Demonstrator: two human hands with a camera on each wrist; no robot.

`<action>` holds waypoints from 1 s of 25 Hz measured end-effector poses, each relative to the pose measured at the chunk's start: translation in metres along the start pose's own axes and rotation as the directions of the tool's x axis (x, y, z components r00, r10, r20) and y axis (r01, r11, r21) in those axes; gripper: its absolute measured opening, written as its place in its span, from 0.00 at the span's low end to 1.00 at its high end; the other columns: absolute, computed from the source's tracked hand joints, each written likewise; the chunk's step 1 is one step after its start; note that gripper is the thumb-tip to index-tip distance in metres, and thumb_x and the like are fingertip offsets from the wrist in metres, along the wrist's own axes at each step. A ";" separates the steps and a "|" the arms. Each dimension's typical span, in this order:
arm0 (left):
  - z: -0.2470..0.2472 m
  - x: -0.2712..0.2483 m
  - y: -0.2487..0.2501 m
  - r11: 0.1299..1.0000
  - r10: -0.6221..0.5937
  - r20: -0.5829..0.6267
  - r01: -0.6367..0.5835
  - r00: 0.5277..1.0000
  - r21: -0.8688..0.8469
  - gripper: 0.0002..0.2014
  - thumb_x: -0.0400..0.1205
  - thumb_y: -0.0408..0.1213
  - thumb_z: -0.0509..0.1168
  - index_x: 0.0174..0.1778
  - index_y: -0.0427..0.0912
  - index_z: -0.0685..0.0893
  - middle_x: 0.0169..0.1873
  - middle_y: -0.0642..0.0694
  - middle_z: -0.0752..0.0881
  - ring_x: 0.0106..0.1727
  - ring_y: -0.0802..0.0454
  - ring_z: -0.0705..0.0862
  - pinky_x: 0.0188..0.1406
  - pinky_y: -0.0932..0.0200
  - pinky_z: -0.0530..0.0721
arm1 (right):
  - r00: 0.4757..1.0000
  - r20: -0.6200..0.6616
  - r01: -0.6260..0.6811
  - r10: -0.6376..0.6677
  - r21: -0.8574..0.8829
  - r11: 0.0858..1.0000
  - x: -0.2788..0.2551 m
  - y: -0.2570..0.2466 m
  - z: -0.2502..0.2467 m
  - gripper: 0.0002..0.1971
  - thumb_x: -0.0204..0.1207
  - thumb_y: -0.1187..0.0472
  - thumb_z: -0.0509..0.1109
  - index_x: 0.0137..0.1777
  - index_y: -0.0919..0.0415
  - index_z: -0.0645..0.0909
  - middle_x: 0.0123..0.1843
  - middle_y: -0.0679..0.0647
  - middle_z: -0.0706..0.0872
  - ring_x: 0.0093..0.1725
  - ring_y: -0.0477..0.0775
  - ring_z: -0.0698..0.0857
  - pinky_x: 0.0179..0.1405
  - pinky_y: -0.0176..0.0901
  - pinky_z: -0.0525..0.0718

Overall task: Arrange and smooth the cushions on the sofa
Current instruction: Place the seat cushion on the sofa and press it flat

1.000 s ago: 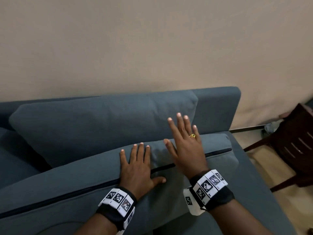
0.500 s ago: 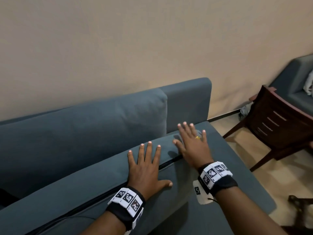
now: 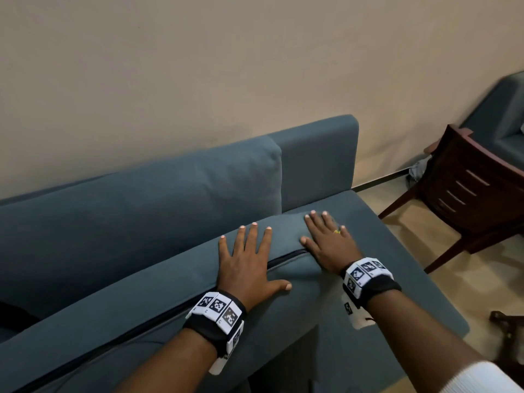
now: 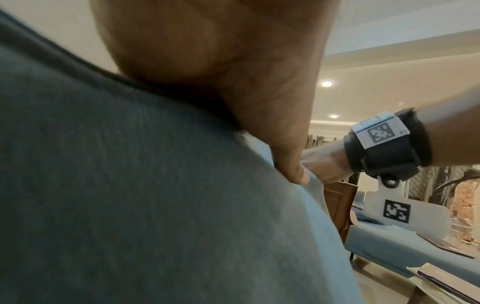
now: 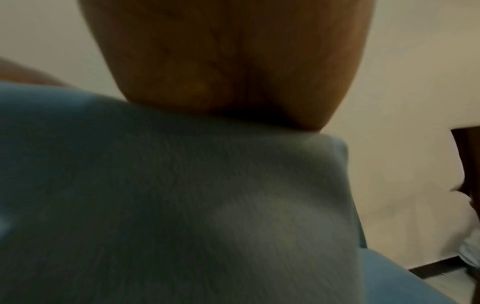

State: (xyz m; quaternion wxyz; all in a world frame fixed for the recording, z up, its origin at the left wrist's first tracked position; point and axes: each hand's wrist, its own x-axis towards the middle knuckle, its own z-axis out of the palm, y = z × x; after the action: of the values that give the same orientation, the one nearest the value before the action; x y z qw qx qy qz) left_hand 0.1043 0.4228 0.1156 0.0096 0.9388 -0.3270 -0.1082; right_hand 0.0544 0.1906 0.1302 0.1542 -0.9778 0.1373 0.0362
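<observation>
The blue cushion (image 3: 158, 285) lies along the sofa (image 3: 317, 160) seat, under the left hand (image 3: 246, 268) and right hand (image 3: 329, 245), both flat with fingers spread. A wooden chair (image 3: 470, 194) stands right. The right wrist view is blurred.

Both hands (image 3: 249, 268) lie on the front cushion (image 3: 141, 293) (chair (image 3: 476, 194) right of sofa (image 3: 317, 163)).

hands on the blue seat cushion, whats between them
Head view: between the left hand and right hand lie bare blue fabric of the seat cushion and the end of its dark zip seam.
</observation>
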 end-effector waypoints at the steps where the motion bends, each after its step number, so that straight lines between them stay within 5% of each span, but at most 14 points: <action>1: 0.000 -0.002 -0.002 1.000 0.014 0.002 -0.014 1.000 -0.005 0.62 0.67 0.84 0.55 0.88 0.56 0.33 0.89 0.46 0.38 0.90 0.42 0.39 0.83 0.25 0.44 | 1.000 0.031 0.000 0.001 -0.029 1.000 -0.002 -0.001 0.003 0.50 0.72 0.20 0.27 0.90 0.46 0.45 0.91 0.46 0.38 0.90 0.53 0.39 0.87 0.69 0.49; 4: -0.001 -0.010 -0.011 0.999 0.044 -0.021 -0.044 0.999 -0.011 0.61 0.68 0.83 0.56 0.87 0.58 0.33 0.90 0.49 0.40 0.90 0.45 0.41 0.84 0.28 0.45 | 0.962 -0.254 -0.065 0.100 0.142 0.988 -0.002 -0.017 -0.013 0.34 0.87 0.33 0.47 0.90 0.43 0.52 0.92 0.48 0.44 0.90 0.53 0.40 0.87 0.58 0.44; 8: -0.002 -0.031 -0.037 0.999 0.046 -0.023 -0.046 0.999 -0.012 0.55 0.69 0.84 0.51 0.87 0.65 0.35 0.90 0.51 0.42 0.90 0.46 0.44 0.85 0.29 0.46 | 0.997 0.050 0.057 -0.050 -0.141 0.988 -0.010 -0.038 0.012 0.43 0.75 0.22 0.30 0.89 0.37 0.45 0.92 0.49 0.44 0.90 0.55 0.39 0.85 0.74 0.42; 11: 0.001 -0.053 -0.076 1.000 0.001 -0.051 0.000 0.999 0.005 0.53 0.70 0.85 0.46 0.86 0.66 0.33 0.90 0.52 0.44 0.90 0.46 0.45 0.86 0.32 0.44 | 0.974 -0.221 -0.045 0.053 0.041 0.998 0.000 -0.053 -0.017 0.35 0.83 0.28 0.42 0.89 0.38 0.53 0.91 0.46 0.49 0.91 0.54 0.44 0.87 0.65 0.44; 15: 0.002 -0.092 -0.125 0.996 -0.085 -0.059 0.086 0.995 0.013 0.52 0.68 0.87 0.33 0.87 0.67 0.39 0.90 0.53 0.48 0.90 0.47 0.49 0.85 0.32 0.52 | 0.998 0.058 0.050 -0.040 -0.176 0.983 -0.008 -0.077 0.011 0.52 0.68 0.19 0.21 0.88 0.40 0.54 0.92 0.50 0.51 0.91 0.59 0.46 0.84 0.75 0.43; 17: -0.001 -0.110 -0.149 0.993 -0.116 -0.075 0.116 0.990 0.002 0.51 0.66 0.86 0.28 0.86 0.70 0.39 0.90 0.52 0.51 0.89 0.46 0.54 0.85 0.35 0.55 | 0.997 -0.051 -0.054 0.055 0.020 0.998 -0.006 -0.103 0.002 0.45 0.77 0.25 0.31 0.87 0.45 0.62 0.91 0.53 0.58 0.90 0.59 0.51 0.86 0.71 0.49; 19: 0.000 -0.130 -0.169 0.989 -0.145 -0.079 0.145 0.986 -0.007 0.50 0.67 0.85 0.26 0.87 0.69 0.39 0.89 0.52 0.53 0.89 0.47 0.55 0.85 0.36 0.56 | 0.995 -0.095 -0.015 0.023 0.078 0.997 -0.011 -0.131 -0.002 0.40 0.82 0.28 0.38 0.87 0.48 0.63 0.90 0.50 0.59 0.90 0.55 0.52 0.87 0.65 0.52; 22: 0.002 -0.153 -0.189 0.982 -0.188 -0.086 0.188 0.978 -0.017 0.50 0.69 0.84 0.27 0.88 0.67 0.44 0.89 0.51 0.56 0.88 0.47 0.57 0.85 0.37 0.57 | 0.987 0.071 0.151 -0.142 -0.160 0.975 -0.022 -0.154 0.034 0.61 0.65 0.21 0.13 0.89 0.52 0.55 0.92 0.51 0.53 0.90 0.53 0.49 0.85 0.71 0.46; 25: 0.007 -0.169 -0.201 0.975 -0.220 -0.125 0.218 0.967 -0.029 0.48 0.72 0.82 0.28 0.88 0.66 0.49 0.88 0.49 0.60 0.87 0.46 0.62 0.83 0.36 0.61 | 0.995 -0.057 0.089 -0.086 0.064 0.994 -0.031 -0.186 0.021 0.41 0.82 0.28 0.36 0.89 0.48 0.55 0.92 0.49 0.48 0.91 0.52 0.48 0.88 0.60 0.45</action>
State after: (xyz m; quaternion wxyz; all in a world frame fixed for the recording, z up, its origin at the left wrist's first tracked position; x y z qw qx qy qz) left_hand 0.0972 0.6851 0.1245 0.0253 0.9740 -0.2192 -0.0510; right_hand 0.0758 0.3749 0.1678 0.1842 -0.9778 0.0996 -0.0016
